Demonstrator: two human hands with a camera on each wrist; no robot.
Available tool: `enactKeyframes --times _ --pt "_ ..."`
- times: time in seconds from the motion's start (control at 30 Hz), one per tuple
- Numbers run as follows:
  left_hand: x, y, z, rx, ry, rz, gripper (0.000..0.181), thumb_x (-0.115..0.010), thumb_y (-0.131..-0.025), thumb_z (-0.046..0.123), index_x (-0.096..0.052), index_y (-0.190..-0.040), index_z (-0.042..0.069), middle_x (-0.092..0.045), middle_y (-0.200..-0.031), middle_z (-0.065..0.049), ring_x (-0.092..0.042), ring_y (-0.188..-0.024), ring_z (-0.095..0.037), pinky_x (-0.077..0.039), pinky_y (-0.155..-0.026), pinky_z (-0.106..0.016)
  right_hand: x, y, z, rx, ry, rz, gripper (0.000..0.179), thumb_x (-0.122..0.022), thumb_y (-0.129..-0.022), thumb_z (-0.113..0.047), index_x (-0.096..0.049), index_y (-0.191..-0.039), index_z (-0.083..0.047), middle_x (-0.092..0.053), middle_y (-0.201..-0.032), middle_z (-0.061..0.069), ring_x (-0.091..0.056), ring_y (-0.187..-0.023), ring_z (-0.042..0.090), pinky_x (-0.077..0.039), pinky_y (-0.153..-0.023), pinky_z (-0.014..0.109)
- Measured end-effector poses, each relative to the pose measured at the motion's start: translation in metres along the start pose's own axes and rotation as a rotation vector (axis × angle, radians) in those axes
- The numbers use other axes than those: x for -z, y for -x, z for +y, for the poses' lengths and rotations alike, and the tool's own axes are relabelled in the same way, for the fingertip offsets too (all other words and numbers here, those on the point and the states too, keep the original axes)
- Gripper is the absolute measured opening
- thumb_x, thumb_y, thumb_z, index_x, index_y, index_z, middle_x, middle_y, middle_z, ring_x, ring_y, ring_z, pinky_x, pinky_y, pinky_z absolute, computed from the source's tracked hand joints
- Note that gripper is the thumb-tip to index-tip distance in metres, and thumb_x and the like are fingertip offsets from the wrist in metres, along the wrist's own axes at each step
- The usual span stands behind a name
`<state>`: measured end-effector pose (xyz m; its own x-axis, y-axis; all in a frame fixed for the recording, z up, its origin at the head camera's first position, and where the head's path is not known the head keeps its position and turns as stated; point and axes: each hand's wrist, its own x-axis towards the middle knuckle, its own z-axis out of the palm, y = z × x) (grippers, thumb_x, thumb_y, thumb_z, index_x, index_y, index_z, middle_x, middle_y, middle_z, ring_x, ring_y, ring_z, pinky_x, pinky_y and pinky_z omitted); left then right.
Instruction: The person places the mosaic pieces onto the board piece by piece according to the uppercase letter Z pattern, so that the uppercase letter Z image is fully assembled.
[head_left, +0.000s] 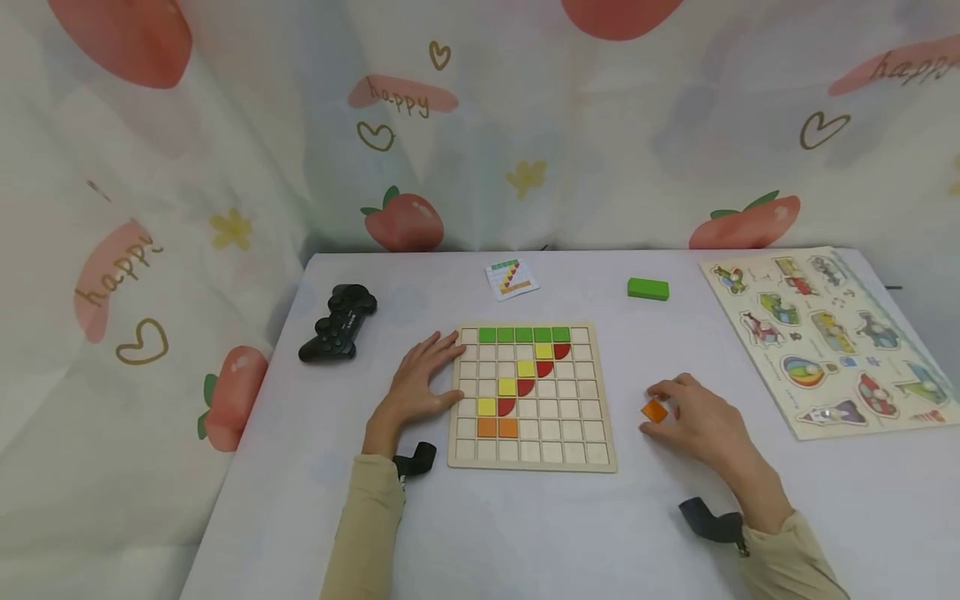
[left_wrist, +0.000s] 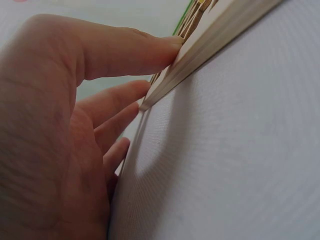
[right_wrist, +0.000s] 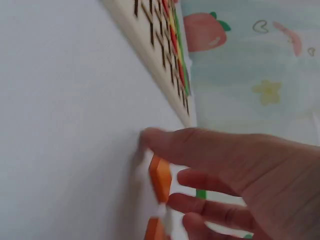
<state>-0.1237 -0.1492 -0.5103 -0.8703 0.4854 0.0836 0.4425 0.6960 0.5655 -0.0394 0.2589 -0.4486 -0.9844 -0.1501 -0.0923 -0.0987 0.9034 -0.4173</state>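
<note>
A wooden grid board [head_left: 607,450] holds a green row, a diagonal of yellow squares and red quarter-rounds, and two orange squares [head_left: 497,427]. My left hand [head_left: 416,387] lies against the board's left edge, its fingers spread and its thumb [left_wrist: 165,52] on the rim. To the right of the board, my right hand [head_left: 697,417] pinches an orange square tile [head_left: 655,411] between thumb and fingertips, close over the table. A second orange piece [right_wrist: 155,230] shows beside it in the right wrist view; in the head view the hand hides it.
A small pattern card [head_left: 512,277] lies behind the board, and a green block [head_left: 648,288] at the back right. Far right is a picture puzzle board [head_left: 795,417]; a black game controller [head_left: 339,323] sits at the left. A printed curtain [head_left: 480,150] hangs behind the table.
</note>
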Motion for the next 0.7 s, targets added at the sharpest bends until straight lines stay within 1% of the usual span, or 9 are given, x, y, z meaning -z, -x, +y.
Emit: enactKeyframes --times 0.07,0.13,0.2,0.3,0.37,0.47,0.57,0.7 --pt "0.000 0.000 0.001 0.002 -0.004 0.002 0.075 -0.066 -0.080 0.043 -0.047 -0.148 0.018 -0.030 -0.160 0.001 -0.018 -0.149 -0.026 -0.014 -0.120 -0.052 0.002 0.005 0.008 0.002 -0.015 0.009 0.039 -0.083 -0.076 -0.025 -0.070 -0.105 -0.003 -0.061 -0.091 0.005 -0.050 -0.069 0.016 -0.039 -0.054 0.028" --pt "0.000 -0.001 0.001 0.005 -0.007 0.001 0.075 -0.067 -0.080 0.042 -0.047 -0.148 0.018 -0.030 -0.160 0.001 -0.018 -0.149 -0.026 -0.014 -0.120 -0.051 0.001 0.007 0.012 0.016 -0.028 0.036 0.033 -0.082 -0.077 -0.022 -0.071 -0.102 -0.005 -0.062 -0.088 0.002 -0.048 -0.068 0.014 -0.038 -0.054 0.027" --pt "0.000 -0.001 0.002 0.006 -0.004 0.002 0.075 -0.067 -0.079 0.041 -0.048 -0.148 0.018 -0.030 -0.160 0.001 -0.018 -0.149 -0.026 -0.014 -0.120 -0.051 0.000 0.007 0.012 0.034 -0.032 0.072 0.026 -0.081 -0.077 -0.019 -0.072 -0.098 -0.006 -0.064 -0.087 0.001 -0.047 -0.067 0.014 -0.037 -0.053 0.027" --pt "0.002 0.001 0.001 0.005 -0.003 0.013 0.074 -0.068 -0.080 0.040 -0.048 -0.148 0.018 -0.031 -0.160 0.001 -0.019 -0.149 -0.026 -0.015 -0.120 -0.052 -0.003 0.001 0.005 0.071 -0.047 0.111 0.022 -0.081 -0.076 -0.015 -0.072 -0.094 -0.007 -0.065 -0.087 0.002 -0.045 -0.065 0.013 -0.036 -0.052 0.025" --pt "0.003 0.002 0.000 0.004 -0.007 0.017 0.074 -0.068 -0.080 0.041 -0.048 -0.148 0.018 -0.031 -0.160 0.001 -0.019 -0.149 -0.027 -0.015 -0.119 -0.052 -0.008 -0.004 -0.003 0.125 -0.081 0.134 0.020 -0.082 -0.075 -0.013 -0.072 -0.092 -0.007 -0.066 -0.087 0.001 -0.045 -0.064 0.012 -0.035 -0.052 0.024" --pt "0.003 0.002 0.000 0.002 0.002 0.017 0.074 -0.067 -0.081 0.042 -0.047 -0.148 0.017 -0.031 -0.160 0.001 -0.018 -0.149 -0.027 -0.014 -0.119 -0.052 -0.020 -0.012 -0.021 0.240 -0.152 0.151 0.018 -0.082 -0.075 -0.010 -0.073 -0.090 -0.009 -0.065 -0.086 -0.001 -0.045 -0.063 0.010 -0.035 -0.051 0.022" --pt "0.001 0.001 0.000 0.002 0.011 0.010 0.075 -0.067 -0.081 0.042 -0.047 -0.148 0.018 -0.030 -0.160 0.001 -0.017 -0.150 -0.026 -0.014 -0.120 -0.052 -0.036 -0.018 -0.041 0.356 -0.201 0.131 0.017 -0.082 -0.075 -0.008 -0.073 -0.089 -0.011 -0.063 -0.087 -0.003 -0.046 -0.064 0.009 -0.037 -0.053 0.020" --pt "0.000 0.000 0.000 0.002 0.003 0.005 0.075 -0.067 -0.081 0.043 -0.047 -0.148 0.018 -0.030 -0.160 0.002 -0.017 -0.150 -0.025 -0.014 -0.120 -0.052 -0.058 -0.022 -0.069 0.430 -0.229 0.073 0.014 -0.081 -0.077 -0.011 -0.074 -0.089 -0.013 -0.061 -0.089 -0.006 -0.048 -0.068 0.006 -0.041 -0.056 0.020"
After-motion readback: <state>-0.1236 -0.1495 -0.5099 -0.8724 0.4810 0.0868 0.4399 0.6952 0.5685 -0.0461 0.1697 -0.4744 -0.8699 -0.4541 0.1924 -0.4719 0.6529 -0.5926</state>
